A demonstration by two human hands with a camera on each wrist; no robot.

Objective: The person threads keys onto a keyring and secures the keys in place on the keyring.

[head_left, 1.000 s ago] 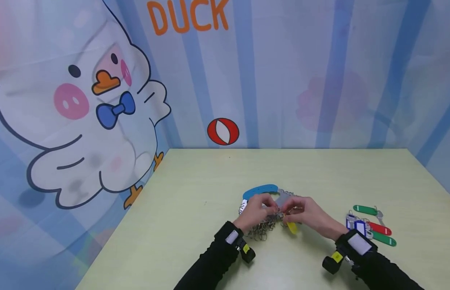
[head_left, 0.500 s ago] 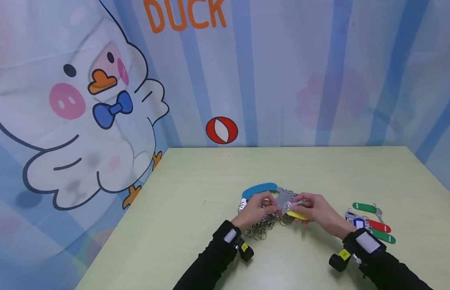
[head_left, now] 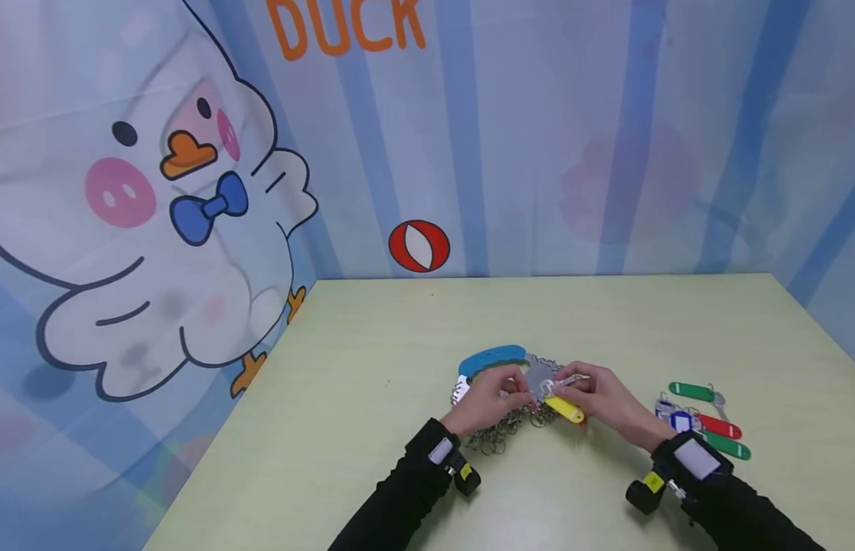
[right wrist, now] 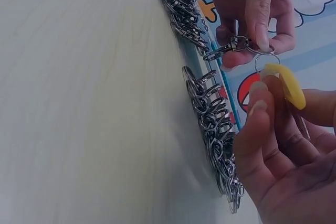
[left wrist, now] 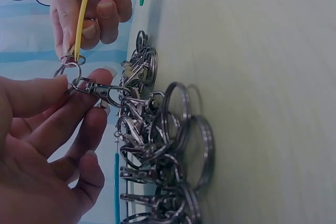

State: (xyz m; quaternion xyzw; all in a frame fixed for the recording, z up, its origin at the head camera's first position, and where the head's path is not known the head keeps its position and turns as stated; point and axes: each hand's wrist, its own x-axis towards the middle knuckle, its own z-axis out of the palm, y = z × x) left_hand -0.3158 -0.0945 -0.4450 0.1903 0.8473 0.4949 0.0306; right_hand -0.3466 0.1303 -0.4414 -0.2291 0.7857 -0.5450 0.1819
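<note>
Pinched in right hand point(head_left: 606, 399) grip, flat yellow key tag point(head_left: 565, 411), left hand point(head_left: 487, 398) grip pinching silver swivel clasp point(left wrist: 100, 92) w/ ring

Above my hands, the only writing I can read is the word "DUCK" in big orange capital letters on the blue-and-white striped cartoon backdrop point(head_left: 468, 138) behind the pale green table point(head_left: 372, 428). The coloured plastic key tags point(head_left: 706, 419) on that table show no lettering I can make out.
</note>
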